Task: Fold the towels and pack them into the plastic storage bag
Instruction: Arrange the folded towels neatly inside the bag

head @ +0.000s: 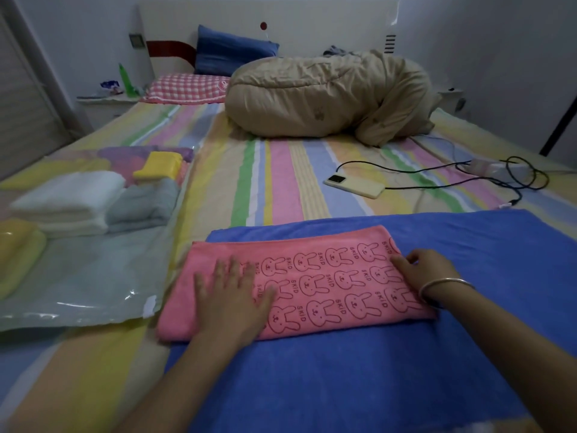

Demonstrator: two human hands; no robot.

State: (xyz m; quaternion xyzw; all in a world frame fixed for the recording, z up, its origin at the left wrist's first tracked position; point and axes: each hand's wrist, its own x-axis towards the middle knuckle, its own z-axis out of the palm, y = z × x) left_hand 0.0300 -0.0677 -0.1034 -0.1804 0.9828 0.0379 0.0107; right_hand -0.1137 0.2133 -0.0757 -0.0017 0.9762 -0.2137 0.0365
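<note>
A pink towel (324, 285) printed with rabbits lies folded into a long strip on a spread blue towel (359, 376) at the near edge of the bed. My left hand (232, 295) presses flat on the pink towel's left part, fingers straight. At the strip's right end my right hand (424, 270) rests, its fingers bent over the edge. To the left lies the clear plastic storage bag (93, 276). Inside it are folded towels: a white one (68, 201), a grey one (143, 201), a yellow one (159, 165) and another yellow one (15, 251).
A phone (354, 185) on a charging cable (468, 175) lies on the striped sheet (281, 176) beyond the towels. A bundled beige quilt (327, 95) and pillows (190, 87) fill the bed's far end. A bedside table (103, 103) with a green bottle (126, 79) stands at far left.
</note>
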